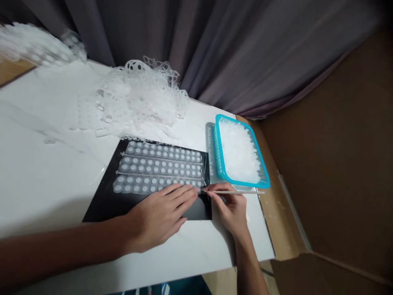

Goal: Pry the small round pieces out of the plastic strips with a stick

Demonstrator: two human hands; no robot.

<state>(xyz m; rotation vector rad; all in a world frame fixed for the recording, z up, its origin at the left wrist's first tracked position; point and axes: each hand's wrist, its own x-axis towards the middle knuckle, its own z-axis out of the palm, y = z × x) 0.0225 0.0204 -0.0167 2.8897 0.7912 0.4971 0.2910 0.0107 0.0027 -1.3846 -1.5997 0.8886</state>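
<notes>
Several rows of small round white discs, set in clear plastic, make up a sheet [159, 165] lying on a black mat [184, 209]. My left hand [167, 209] rests flat with its fingers stretched over the sheet's lower right part, hiding some discs. At the lower right corner of the sheet, my right hand [230, 205] is closed in a pinch on a thin pale strip [245, 192]. This strip runs level to the right, past the knuckles. Its left end reaches the sheet's corner; whether it is joined there I cannot tell.
A turquoise basket [218, 164] filled with small white pieces [239, 151] stands right of the mat. Behind lies a heap of clear plastic offcuts [138, 98] full of holes. A blurred white pile [39, 43] sits far left. A curtain [147, 28] and brown panel [337, 143] border the table [46, 164].
</notes>
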